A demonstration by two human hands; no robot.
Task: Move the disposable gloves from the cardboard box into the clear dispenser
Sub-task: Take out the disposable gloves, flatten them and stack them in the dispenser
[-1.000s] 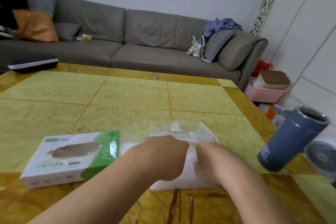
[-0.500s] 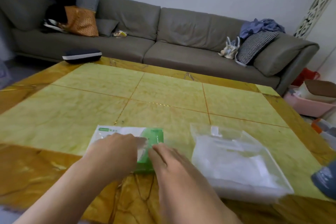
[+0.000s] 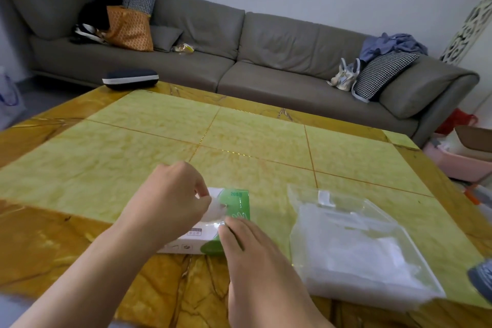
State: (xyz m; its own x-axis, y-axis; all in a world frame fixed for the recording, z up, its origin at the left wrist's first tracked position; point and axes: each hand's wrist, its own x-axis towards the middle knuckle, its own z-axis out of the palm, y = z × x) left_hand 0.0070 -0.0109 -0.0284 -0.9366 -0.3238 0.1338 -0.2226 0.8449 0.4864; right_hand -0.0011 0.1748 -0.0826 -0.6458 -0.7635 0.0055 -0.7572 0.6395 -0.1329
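Observation:
A white and green cardboard glove box lies flat near the table's front edge, mostly covered by my hands. My left hand is over the box's top opening, its fingers pinching a thin clear glove that sticks up out of it. My right hand rests on the box's near right end, fingers fairly straight, touching the glove's lower edge. To the right lies the clear dispenser, with a pile of clear gloves inside it.
The yellow and amber tiled table stretches ahead. A dark case sits at its far left edge. A blue-grey tumbler shows at the right frame edge. A grey sofa stands behind; a pink bin sits right.
Both hands left the dispenser and moved left onto the cardboard box. My left hand now pinches a glove drawn up from the opening. The view has swung left.

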